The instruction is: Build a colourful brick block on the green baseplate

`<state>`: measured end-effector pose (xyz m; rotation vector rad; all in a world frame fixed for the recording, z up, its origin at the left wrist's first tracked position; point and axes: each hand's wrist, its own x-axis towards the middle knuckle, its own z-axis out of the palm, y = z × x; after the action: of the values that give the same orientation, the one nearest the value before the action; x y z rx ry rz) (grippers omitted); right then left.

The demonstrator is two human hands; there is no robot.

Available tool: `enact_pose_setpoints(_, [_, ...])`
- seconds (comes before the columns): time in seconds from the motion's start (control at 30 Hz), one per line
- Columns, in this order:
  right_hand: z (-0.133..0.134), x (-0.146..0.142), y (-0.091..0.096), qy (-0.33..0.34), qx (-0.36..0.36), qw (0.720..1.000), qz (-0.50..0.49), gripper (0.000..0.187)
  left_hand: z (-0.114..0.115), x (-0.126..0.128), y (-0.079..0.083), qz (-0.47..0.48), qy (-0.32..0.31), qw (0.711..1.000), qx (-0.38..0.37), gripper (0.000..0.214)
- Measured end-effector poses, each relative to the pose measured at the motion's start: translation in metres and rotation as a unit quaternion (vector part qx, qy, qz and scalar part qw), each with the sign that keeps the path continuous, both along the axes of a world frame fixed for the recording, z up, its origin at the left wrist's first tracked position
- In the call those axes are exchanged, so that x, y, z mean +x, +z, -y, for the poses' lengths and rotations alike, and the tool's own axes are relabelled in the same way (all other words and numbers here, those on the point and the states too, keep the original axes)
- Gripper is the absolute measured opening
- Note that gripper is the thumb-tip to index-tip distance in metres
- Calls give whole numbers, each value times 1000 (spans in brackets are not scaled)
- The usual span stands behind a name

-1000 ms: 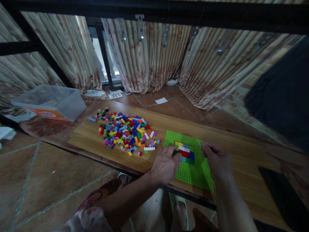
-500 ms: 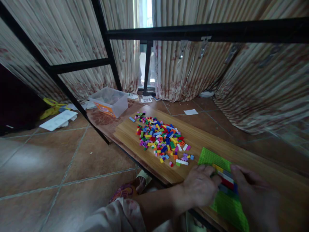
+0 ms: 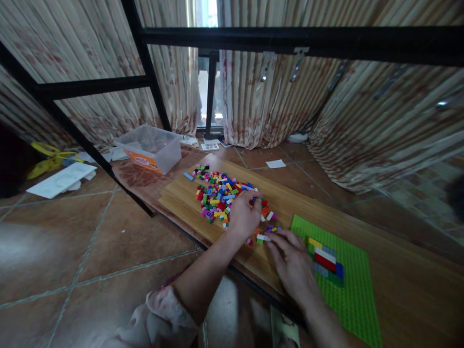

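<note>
My left hand [image 3: 245, 212] reaches over a heap of small mixed-colour toy bricks [image 3: 221, 193]. Its fingers are curled together, and whatever they hold is hidden. My right hand [image 3: 295, 263] is at the near right edge of the heap. Its thumb and forefinger close around the right end of a long white brick [image 3: 261, 237], which lies beside a small green one. To the right lies a green studded baseplate [image 3: 357, 295]. A flat block of joined yellow, white, red [image 3: 325, 262], blue and grey bricks sits on it, with neither hand touching it.
The bricks and baseplate are on a long wooden board [image 3: 311, 200]. A clear plastic box [image 3: 170, 152] with an orange label stands at its far left end. A black metal frame [image 3: 253, 36] crosses in front of striped curtains [image 3: 268, 106]. Papers lie on the tiled floor [image 3: 145, 261].
Both hands have left the brick block on the baseplate and moved left to the loose heap. The block now shows fully. The view has shifted slightly right.
</note>
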<state>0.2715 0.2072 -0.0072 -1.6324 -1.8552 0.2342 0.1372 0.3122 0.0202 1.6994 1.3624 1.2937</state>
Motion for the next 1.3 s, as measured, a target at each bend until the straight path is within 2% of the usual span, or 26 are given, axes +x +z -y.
enact_pose_setpoints(0.1, [-5, -11, -4, -2, 8, 999, 38, 27, 0, 0, 0, 11, -8, 1000, -8, 18])
enact_pose_setpoints(0.33, [-9, -14, -6, -24, 8, 998, 62, 25, 4, 7, 0, 0, -42, 999, 0, 18])
enact_pose_setpoints(0.53, [-9, -13, 4, -41, 14, 998, 40, 23, 6, 9, -1, -1, -54, 999, -9, 18])
enact_pose_setpoints(0.63, [-5, 2, 13, -76, 20, 997, 4, 23, 10, 13, -1, 14, -96, 995, -22, 18])
enact_pose_setpoints(0.83, [13, 36, 22, -118, -10, 991, -55, 24, 31, 32, -6, 21, -287, 956, -65, 22])
enact_pose_setpoints(0.9, [20, 45, 21, -120, -18, 989, -80, 23, 38, 39, -9, 5, -324, 943, -69, 20])
enact_pose_setpoints(1.1, [38, 74, 20, -105, -64, 981, -152, 25, 54, 56, -10, -64, -319, 944, -44, 18])
enact_pose_setpoints(1.3, [49, 98, 19, -112, -86, 982, -125, 21, 68, 71, -15, -160, -328, 930, 48, 18])
